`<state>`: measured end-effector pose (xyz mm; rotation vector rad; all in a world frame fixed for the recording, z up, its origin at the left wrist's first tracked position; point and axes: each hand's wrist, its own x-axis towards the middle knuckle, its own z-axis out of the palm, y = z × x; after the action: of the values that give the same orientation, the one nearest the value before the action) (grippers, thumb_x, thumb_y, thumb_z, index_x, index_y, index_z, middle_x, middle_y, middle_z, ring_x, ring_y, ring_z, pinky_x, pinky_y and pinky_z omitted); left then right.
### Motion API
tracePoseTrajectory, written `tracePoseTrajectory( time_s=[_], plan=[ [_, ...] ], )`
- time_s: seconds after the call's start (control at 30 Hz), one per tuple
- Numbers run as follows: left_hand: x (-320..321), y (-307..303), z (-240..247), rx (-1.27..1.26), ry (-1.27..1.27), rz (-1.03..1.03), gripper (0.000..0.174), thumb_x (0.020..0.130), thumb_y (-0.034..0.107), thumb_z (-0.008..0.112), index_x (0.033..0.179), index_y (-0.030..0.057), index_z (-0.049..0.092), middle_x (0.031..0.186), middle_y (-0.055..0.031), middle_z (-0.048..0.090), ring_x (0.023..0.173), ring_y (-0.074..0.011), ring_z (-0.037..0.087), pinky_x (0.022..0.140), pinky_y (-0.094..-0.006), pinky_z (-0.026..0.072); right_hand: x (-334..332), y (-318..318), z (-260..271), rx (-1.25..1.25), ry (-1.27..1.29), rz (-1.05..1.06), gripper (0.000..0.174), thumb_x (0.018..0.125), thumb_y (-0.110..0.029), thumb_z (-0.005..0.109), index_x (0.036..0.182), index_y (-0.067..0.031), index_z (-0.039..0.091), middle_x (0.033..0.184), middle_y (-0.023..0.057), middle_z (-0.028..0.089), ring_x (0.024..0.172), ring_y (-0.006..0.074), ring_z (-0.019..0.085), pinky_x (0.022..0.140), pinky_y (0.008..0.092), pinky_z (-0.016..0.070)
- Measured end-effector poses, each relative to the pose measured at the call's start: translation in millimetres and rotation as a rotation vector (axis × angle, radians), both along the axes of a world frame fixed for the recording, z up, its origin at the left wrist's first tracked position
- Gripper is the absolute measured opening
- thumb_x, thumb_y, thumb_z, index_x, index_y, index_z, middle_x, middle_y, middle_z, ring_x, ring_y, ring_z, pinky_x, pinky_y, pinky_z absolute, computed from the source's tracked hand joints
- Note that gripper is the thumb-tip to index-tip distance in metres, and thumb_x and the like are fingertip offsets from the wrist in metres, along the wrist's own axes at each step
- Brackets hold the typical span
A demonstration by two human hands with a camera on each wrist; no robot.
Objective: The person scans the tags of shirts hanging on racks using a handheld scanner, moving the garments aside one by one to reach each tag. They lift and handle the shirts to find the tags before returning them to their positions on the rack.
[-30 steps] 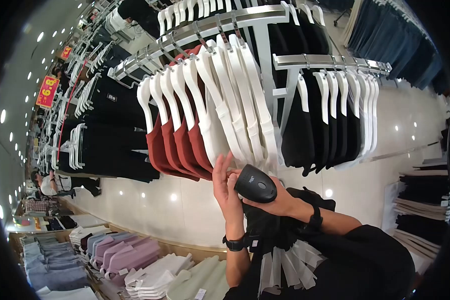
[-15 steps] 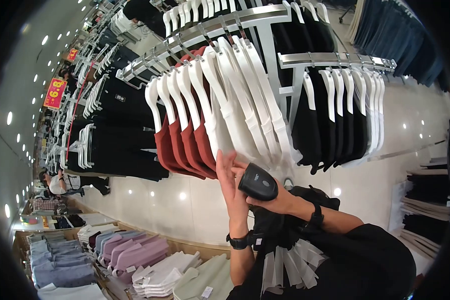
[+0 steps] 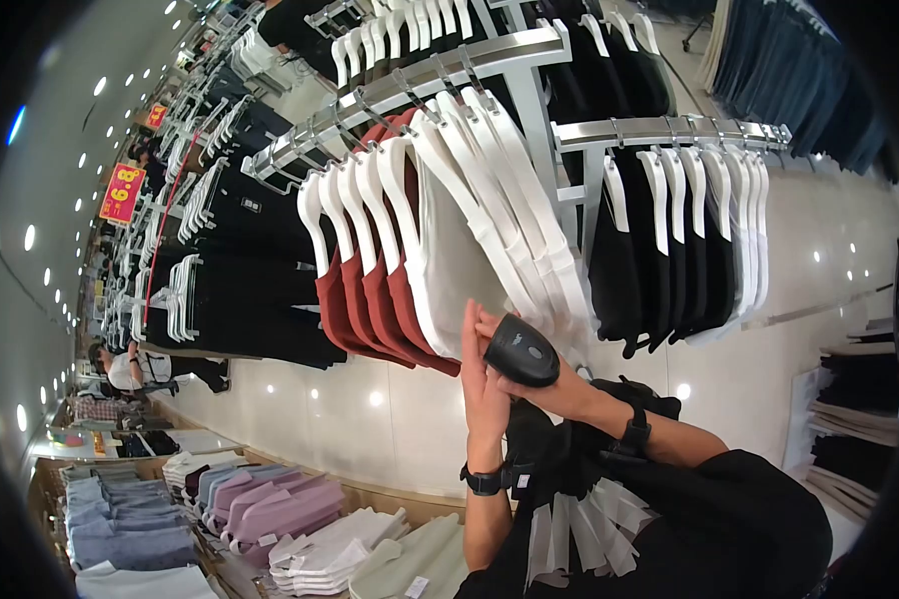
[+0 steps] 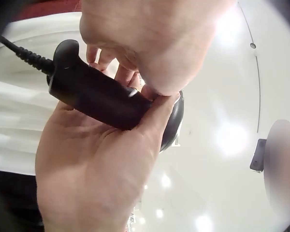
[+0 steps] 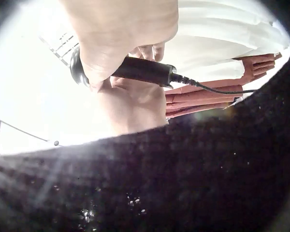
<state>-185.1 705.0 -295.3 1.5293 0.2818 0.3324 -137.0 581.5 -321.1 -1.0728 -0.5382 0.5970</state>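
A black handheld scanner is gripped by my right hand, its fingers round the handle. The cord leaves the end of that handle in both wrist views. My left hand is upright against the right hand, its fingers mostly straight beside the scanner head. In the left wrist view the left hand is above and the right hand below. In the right wrist view the right hand is above the left hand. Just beyond both hands hang white garments.
Red garments on white hangers hang from a metal rail. Black garments hang to the right. Folded clothes lie on a low display at the lower left, more stacks at the far right. A person is far left.
The view has shifted a little. My left hand has moved slightly right and closer against the right hand. The scanner stays in the right hand, its head a little higher.
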Motion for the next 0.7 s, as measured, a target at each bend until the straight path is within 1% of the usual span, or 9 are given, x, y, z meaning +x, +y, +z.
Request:
tracePoseTrajectory(
  time_s=[0.13,0.23,0.33,0.43,0.5,0.57,0.6,0.63,0.7],
  plan=[
    [-1,3,-1,0.023,-0.001,-0.013,0.082,0.11,0.043,0.061,0.175,0.0038,0.028,0.164,-0.0201,0.055,0.155,-0.0339,0.051,0.13,-0.0438,0.036,2,4,-7,0.048,0.045,-0.004,0.066,0.102,-0.022,0.084,0.159,-0.0031,0.054,0.16,0.0061,0.059,0.136,0.0129,0.055,0.12,0.0341,0.0443],
    [0,4,3,-0.058,0.043,-0.006,0.075,0.112,0.037,0.058,0.173,0.0016,0.032,0.168,-0.0178,0.051,0.155,-0.0307,0.051,0.129,-0.0415,0.0375,6,4,-8,0.031,0.077,0.027,0.067,0.103,-0.023,0.083,0.159,-0.0037,0.053,0.157,0.0046,0.06,0.135,0.0121,0.055,0.119,0.0336,0.0447],
    [-1,14,-4,0.075,0.099,0.051,0.067,0.114,0.032,0.055,0.17,-0.0007,0.04,0.168,-0.0165,0.051,0.154,-0.0278,0.052,0.129,-0.0402,0.0368,8,11,-15,0.01,0.12,0.064,0.066,0.104,-0.023,0.083,0.159,-0.0044,0.053,0.154,0.0032,0.061,0.135,0.0115,0.055,0.118,0.0331,0.0456],
    [-6,18,-2,0.12,0.059,0.059,0.058,0.117,0.028,0.052,0.165,-0.0023,0.047,0.164,-0.0157,0.056,0.15,-0.0261,0.055,0.128,-0.0385,0.0381,9,17,-6,0.013,0.109,0.046,0.065,0.104,-0.022,0.082,0.16,-0.0049,0.053,0.152,0.0029,0.062,0.135,0.011,0.055,0.115,0.0327,0.0477],
    [-7,24,18,0.09,0.128,0.052,0.053,0.118,0.029,0.049,0.161,-0.0026,0.051,0.156,-0.0161,0.062,0.146,-0.0265,0.058,0.125,-0.0392,0.0415,9,17,-4,0.028,0.074,0.014,0.065,0.104,-0.021,0.082,0.16,-0.005,0.053,0.152,0.0033,0.062,0.134,0.0108,0.055,0.114,0.0324,0.049],
    [-9,38,20,0.138,0.101,0.089,0.049,0.118,0.025,0.05,0.158,-0.0024,0.054,0.151,-0.0158,0.065,0.144,-0.0256,0.06,0.122,-0.039,0.0434,13,15,-7,-0.015,0.151,0.089,0.067,0.105,-0.016,0.08,0.164,-0.0054,0.049,0.16,0.0013,0.058,0.133,0.0094,0.055,0.112,0.0314,0.0499],
    [-9,44,22,0.178,0.078,0.129,0.044,0.118,0.022,0.051,0.155,-0.0023,0.057,0.146,-0.0156,0.068,0.141,-0.0246,0.061,0.12,-0.0387,0.0454,14,15,10,0.007,0.035,0.004,0.069,0.106,-0.011,0.077,0.167,-0.0059,0.045,0.17,-0.0013,0.05,0.133,0.0081,0.055,0.113,0.03,0.0488],
    [-9,48,26,0.186,0.064,0.13,0.044,0.118,0.022,0.051,0.155,-0.0023,0.057,0.146,-0.0156,0.068,0.141,-0.0246,0.061,0.12,-0.0387,0.0454,17,17,11,0.017,0.022,0.004,0.069,0.106,-0.011,0.077,0.167,-0.0059,0.045,0.17,-0.0013,0.05,0.133,0.0081,0.055,0.113,0.03,0.0488],
    [-10,53,31,0.225,0.108,0.25,0.038,0.115,0.013,0.057,0.149,-0.0028,0.061,0.133,-0.0137,0.072,0.132,-0.0219,0.065,0.113,-0.0374,0.0495,20,15,8,-0.026,-0.009,-0.009,0.07,0.107,-0.008,0.075,0.168,-0.006,0.042,0.176,-0.0034,0.043,0.134,0.0069,0.053,0.114,0.0285,0.0474]
  ],
)
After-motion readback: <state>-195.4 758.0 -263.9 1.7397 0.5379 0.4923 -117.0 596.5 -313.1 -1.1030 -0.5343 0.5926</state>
